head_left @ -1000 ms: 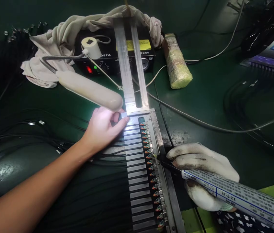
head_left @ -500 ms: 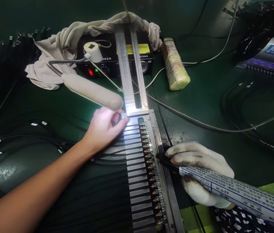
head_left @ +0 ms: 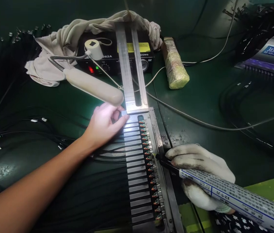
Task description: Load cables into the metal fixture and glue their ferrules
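Observation:
A long metal jig (head_left: 134, 173) runs away from me, with several black cables in its slots and a row of small connectors with exposed orange and green wires (head_left: 149, 158) along its right side. My bare left hand (head_left: 105, 124) pinches the jig's far left corner between thumb and fingers; the fingertips are partly hidden beneath it. In a stained white glove, my right hand (head_left: 200, 174) is wrapped round a printed glue syringe (head_left: 236, 194). Its black nozzle (head_left: 167, 163) points left, the tip close by the connectors near the row's middle. I cannot tell whether it touches them.
A white lamp (head_left: 94, 85) on a bent neck lights the jig's far end. Behind stands a black dispenser box (head_left: 112, 66) draped with a cloth (head_left: 47, 69). A wrapped block (head_left: 176, 64), loose cables (head_left: 200, 124) and a lamp unit marked 365nm (head_left: 273, 50) lie right.
The nozzle tip has moved roughly one connector nearer to me along the row. My left hand keeps its hold on the jig corner. The whole view has shifted slightly.

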Available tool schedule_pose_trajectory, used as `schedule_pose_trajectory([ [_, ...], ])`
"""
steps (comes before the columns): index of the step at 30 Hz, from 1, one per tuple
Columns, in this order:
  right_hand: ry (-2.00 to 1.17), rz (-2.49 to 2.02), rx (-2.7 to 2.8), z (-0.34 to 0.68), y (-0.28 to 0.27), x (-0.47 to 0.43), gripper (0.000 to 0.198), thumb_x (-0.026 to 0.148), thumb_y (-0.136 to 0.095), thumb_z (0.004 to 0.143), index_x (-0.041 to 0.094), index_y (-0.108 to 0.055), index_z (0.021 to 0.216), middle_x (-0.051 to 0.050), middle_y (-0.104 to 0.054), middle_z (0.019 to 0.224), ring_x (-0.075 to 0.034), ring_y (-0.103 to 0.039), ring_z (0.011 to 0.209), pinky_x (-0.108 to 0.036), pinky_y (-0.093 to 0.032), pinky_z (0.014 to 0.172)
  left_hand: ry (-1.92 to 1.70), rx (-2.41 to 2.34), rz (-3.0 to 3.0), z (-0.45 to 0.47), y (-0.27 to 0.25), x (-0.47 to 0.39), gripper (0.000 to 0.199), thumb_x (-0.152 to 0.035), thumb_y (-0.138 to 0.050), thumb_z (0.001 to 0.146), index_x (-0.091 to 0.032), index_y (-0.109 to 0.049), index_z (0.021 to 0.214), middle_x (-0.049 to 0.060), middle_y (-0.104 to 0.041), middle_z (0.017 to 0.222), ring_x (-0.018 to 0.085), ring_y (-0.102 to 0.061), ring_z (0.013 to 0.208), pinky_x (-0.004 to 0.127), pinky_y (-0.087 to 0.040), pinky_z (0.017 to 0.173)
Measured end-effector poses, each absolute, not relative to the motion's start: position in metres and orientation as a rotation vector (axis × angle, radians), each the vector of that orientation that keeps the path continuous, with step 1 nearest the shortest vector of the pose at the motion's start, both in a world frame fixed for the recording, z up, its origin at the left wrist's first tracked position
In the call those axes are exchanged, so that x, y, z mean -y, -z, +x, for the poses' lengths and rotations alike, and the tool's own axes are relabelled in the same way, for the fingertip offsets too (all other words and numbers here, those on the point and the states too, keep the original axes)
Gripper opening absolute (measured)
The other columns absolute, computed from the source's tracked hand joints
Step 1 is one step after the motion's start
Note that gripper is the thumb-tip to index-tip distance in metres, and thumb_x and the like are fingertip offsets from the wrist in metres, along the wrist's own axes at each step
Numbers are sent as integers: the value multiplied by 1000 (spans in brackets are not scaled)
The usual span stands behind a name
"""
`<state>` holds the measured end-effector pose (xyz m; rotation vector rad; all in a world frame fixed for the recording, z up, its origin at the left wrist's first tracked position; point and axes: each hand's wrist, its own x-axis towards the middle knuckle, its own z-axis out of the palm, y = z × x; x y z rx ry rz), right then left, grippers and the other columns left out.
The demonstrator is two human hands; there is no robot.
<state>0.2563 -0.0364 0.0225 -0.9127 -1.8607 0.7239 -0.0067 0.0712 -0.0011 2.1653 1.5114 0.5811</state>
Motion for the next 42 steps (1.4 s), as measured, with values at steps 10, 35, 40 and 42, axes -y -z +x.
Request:
schedule_pose_trajectory([
  [10, -748, -893, 1873, 257, -20, 34, 23, 16, -65, 74, 12, -68, 97, -9, -70, 95, -21, -69, 89, -32, -62, 77, -553, -1524, 2192, -6, 1, -70, 19, -40, -57, 86, -21, -58, 88, -3, -48, 70, 15, -47, 70, 28, -36, 64],
  [35, -709, -857, 1895, 256, -24, 32, 19, 17, -65, 75, 12, -68, 93, -11, -71, 92, -23, -70, 85, -33, -61, 76, 62, -1363, 2932, 32, -31, 92, 90, -75, -60, 65, -10, -60, 128, 22, -48, 142, 35, -37, 136, 46, -32, 105],
  [40, -740, -857, 1910, 259, -22, 33, 23, 22, -65, 75, 14, -68, 97, -11, -71, 95, -24, -70, 87, -36, -62, 76, 127, -1369, 2930, 35, -33, 92, 78, -63, -56, 76, -8, -56, 131, 23, -45, 144, 37, -36, 138, 48, -35, 104],
  [42, -732, -866, 1907, 259, -24, 33, 22, 21, -65, 76, 14, -68, 96, -11, -71, 94, -24, -70, 86, -36, -62, 75, 113, -1365, 2932, 36, -34, 91, 68, -53, -54, 80, -8, -57, 130, 23, -47, 142, 36, -39, 136, 48, -37, 103],
])
